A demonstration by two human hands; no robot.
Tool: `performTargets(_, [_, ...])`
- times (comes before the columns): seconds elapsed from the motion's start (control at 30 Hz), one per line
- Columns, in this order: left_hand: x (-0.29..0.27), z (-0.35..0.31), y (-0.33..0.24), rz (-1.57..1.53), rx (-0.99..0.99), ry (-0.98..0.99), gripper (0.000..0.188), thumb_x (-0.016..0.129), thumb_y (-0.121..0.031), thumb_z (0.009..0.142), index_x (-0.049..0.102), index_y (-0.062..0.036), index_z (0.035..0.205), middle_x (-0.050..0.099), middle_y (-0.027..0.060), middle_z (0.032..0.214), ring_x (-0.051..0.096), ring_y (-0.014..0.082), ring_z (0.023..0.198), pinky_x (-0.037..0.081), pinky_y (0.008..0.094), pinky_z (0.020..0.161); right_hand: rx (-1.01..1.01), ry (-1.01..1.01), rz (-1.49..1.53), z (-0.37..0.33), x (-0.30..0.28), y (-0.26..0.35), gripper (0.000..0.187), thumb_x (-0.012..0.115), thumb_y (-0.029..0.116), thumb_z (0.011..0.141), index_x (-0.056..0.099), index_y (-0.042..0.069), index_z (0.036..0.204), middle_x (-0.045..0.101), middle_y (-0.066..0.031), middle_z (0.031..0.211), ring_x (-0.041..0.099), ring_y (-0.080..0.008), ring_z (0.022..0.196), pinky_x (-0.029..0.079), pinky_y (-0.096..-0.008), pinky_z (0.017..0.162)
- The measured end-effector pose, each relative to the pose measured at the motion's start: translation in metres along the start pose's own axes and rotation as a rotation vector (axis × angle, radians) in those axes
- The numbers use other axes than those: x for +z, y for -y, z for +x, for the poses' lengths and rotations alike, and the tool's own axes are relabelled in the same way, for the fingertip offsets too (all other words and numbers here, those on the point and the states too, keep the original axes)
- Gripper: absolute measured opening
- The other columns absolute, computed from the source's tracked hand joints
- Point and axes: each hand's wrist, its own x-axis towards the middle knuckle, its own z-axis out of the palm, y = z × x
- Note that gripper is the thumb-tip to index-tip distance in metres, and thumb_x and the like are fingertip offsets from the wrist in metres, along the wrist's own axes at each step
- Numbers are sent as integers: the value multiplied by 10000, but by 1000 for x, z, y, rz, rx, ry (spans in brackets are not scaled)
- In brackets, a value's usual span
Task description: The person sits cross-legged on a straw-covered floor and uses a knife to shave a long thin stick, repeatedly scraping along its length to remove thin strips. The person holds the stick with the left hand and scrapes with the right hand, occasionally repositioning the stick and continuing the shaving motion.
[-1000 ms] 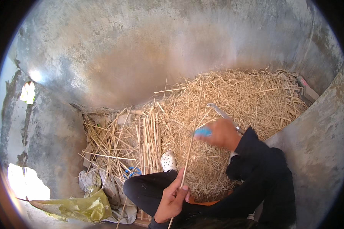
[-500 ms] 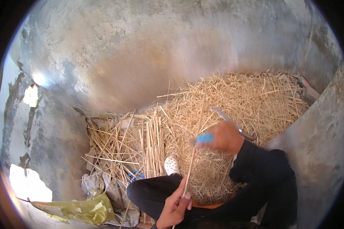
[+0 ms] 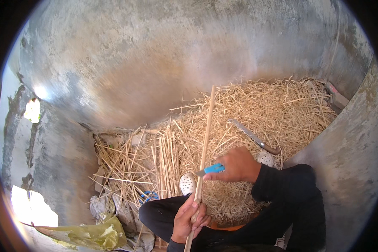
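A long pale strip, looking like split bamboo point(image 3: 208, 130), slants up and away from my lap. My left hand point(image 3: 191, 218) is closed around its lower part, thumb along the near side. My right hand point(image 3: 238, 164) grips a blue-handled knife point(image 3: 214, 168), its short blade lying against the strip just above my left hand. Behind my right hand, a curved blade with a wooden handle point(image 3: 262, 145) rests on the heap of shavings point(image 3: 264, 109). A bundle of similar strips point(image 3: 169, 168) lies left of my white clog point(image 3: 187, 184).
Loose crossed sticks point(image 3: 124, 168) spread left of the bundle. A yellow-green plastic sheet point(image 3: 84, 234) and crumpled whitish sacking point(image 3: 103, 206) lie at the lower left. Concrete walls point(image 3: 155, 54) enclose the corner, and a brick-like block point(image 3: 337, 100) sits at the far right.
My right hand has come down and nearer along the strip with the knife. The strip has turned and now shows a wider face, while my left hand's fingers have wrapped further round it.
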Motion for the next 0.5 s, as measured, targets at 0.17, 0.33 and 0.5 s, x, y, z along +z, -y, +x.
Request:
performTargets(0.17, [11,1,6,200,9,-38,568,455,-119,984,207,-79,1494,412,17,649,315,62,467,337,211,525,136,-107,-96,17,-5,-37,764,462,793,765,652,75,584,536,-131,486,570,-308,488,466,-430,530])
performTargets(0.33, [8,2,3,367,63,-78,630,507,-126,973,173,-50,1501,442,0,713,398,61,584,350,206,549,26,-16,-20,8,7,-26,786,449,825,741,675,83,612,526,-125,473,560,-296,455,461,-429,501])
performTargets(0.5, [20,0,5,793,128,-116,670,550,-148,964,164,-15,1495,460,-27,776,428,47,680,395,188,627,180,-127,-65,22,-12,-54,810,444,835,736,666,69,598,509,-110,453,560,-267,435,438,-418,454])
